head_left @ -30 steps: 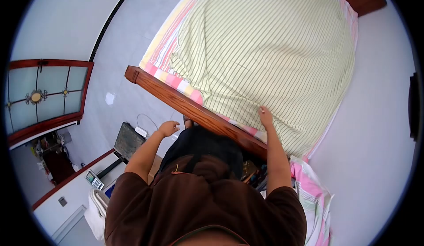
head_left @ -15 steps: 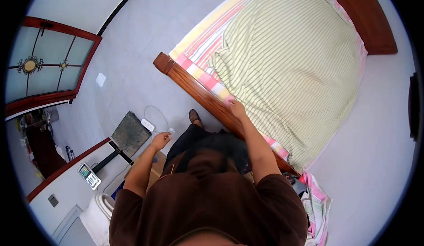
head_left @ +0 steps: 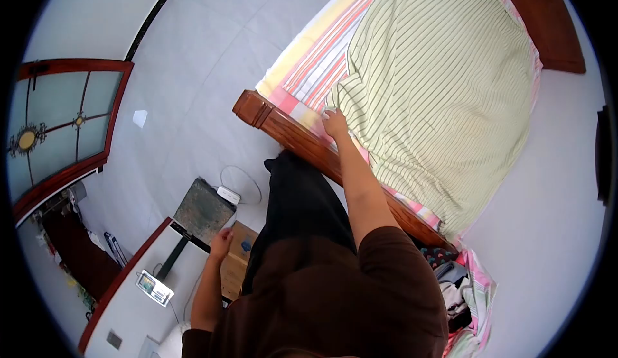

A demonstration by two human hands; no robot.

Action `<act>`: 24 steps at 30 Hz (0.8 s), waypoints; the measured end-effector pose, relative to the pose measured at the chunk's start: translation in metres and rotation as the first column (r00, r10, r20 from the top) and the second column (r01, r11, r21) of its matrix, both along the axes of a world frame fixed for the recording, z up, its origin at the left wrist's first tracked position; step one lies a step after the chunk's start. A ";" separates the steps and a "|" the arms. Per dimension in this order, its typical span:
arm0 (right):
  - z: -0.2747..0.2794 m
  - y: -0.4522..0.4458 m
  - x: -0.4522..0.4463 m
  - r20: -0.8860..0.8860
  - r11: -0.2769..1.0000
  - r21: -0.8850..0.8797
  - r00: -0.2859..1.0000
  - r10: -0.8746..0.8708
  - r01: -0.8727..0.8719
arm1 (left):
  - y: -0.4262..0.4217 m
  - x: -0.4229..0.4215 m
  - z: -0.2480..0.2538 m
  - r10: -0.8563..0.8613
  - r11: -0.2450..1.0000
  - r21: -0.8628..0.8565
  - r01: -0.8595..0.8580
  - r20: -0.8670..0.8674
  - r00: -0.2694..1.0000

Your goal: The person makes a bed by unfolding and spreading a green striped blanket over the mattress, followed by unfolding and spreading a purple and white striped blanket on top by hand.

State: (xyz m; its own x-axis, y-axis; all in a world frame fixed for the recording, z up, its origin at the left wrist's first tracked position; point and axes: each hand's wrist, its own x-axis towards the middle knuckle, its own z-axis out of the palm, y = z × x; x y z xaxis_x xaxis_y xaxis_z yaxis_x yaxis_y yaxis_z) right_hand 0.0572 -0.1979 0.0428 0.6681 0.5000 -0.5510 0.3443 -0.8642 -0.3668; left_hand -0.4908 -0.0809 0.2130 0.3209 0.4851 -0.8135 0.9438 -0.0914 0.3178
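My right hand point(head_left: 335, 124) reaches over the wooden footboard point(head_left: 296, 136) of a bed. Its fingers are closed on the edge of a green striped sheet point(head_left: 444, 94), near the foot end. Under that sheet lies a mattress cover point(head_left: 315, 68) with yellow, pink and blue stripes and pink checks. My left hand point(head_left: 222, 243) hangs low beside my body with its fingers curled in, and nothing shows in it. Below it in the view is a cardboard box point(head_left: 237, 265), and a platform scale point(head_left: 204, 211) stands on the floor just beyond.
A white power strip point(head_left: 228, 195) with a cable lies by the scale. The scale's display point(head_left: 155, 287) sits on a post at the lower left. A glass-paned door point(head_left: 71, 123) stands at the left. Bundled clothes point(head_left: 460, 297) lie at the lower right, and a wooden headboard point(head_left: 547, 20) rises at the far end.
My right hand has moved forward along the footboard and closed on the sheet's edge. My left hand has dropped back towards my body. My body has stepped closer to the bed.
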 end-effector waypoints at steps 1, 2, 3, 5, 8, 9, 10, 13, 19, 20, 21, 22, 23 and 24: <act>-0.008 0.009 0.004 -0.006 0.998 0.001 0.998 -0.065 0.065 | 0.001 0.007 -0.003 -0.015 1.000 -0.019 0.016 0.017 1.000; -0.014 0.018 0.006 -0.013 0.992 0.000 0.991 -0.130 0.130 | 0.006 0.021 -0.001 -0.040 0.998 -0.058 0.039 -0.005 0.999; -0.022 0.025 0.008 -0.020 0.981 -0.001 0.981 -0.194 0.194 | 0.013 0.037 0.007 -0.065 0.993 -0.097 0.062 -0.027 0.998; -0.067 0.033 0.009 0.029 0.981 -0.045 0.982 -0.186 0.187 | 0.031 0.064 0.009 -0.112 0.984 -0.141 0.110 -0.002 0.994; -0.120 0.041 0.020 0.079 0.969 -0.120 0.975 -0.208 0.217 | 0.069 0.099 -0.008 -0.105 0.971 -0.207 0.120 0.079 0.991; -0.132 0.042 0.022 0.078 0.955 -0.136 0.964 -0.254 0.263 | 0.084 0.107 -0.013 -0.087 0.966 -0.237 0.107 0.093 0.992; -0.142 0.042 0.023 0.077 0.939 -0.152 0.951 -0.299 0.308 | 0.103 0.142 -0.006 -0.061 0.960 -0.265 0.089 0.110 0.992; -0.140 0.048 0.027 0.076 0.870 -0.122 0.878 -0.473 0.479 | 0.153 0.200 -0.024 -0.002 0.967 -0.254 0.022 0.079 0.997; -0.035 0.097 0.015 -0.152 0.668 0.486 0.807 -0.570 0.563 | 0.220 0.310 -0.022 0.293 0.934 -0.277 -0.225 0.234 0.927; -0.019 0.109 0.004 -0.237 0.668 0.476 0.815 -0.529 0.572 | 0.224 0.325 -0.018 0.339 0.915 -0.314 -0.253 0.260 0.904; -0.002 0.120 -0.005 -0.319 0.668 0.468 0.815 -0.483 0.579 | 0.226 0.339 -0.015 0.296 0.925 -0.321 -0.203 0.272 0.916; 0.023 0.131 -0.005 -0.453 0.662 0.446 0.790 -0.413 0.602 | 0.227 0.350 -0.014 0.252 0.932 -0.328 -0.152 0.285 0.925; 0.046 0.141 -0.002 -0.574 0.659 0.426 0.748 -0.332 0.620 | 0.228 0.362 -0.012 0.206 0.937 -0.334 -0.100 0.301 0.931; 0.059 0.148 0.000 -0.574 0.681 0.431 0.762 -0.299 0.592 | 0.227 0.373 -0.008 0.170 0.938 -0.341 -0.059 0.306 0.937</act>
State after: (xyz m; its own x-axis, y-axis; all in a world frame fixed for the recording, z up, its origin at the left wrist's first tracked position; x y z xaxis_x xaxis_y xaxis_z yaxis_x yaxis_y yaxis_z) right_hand 0.0572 -0.0496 0.1021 0.6604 0.5093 -0.5518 -0.3452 -0.4467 -0.8254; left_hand -0.1182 0.1462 0.2046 0.5528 0.2644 -0.7902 0.7798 0.1703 0.6025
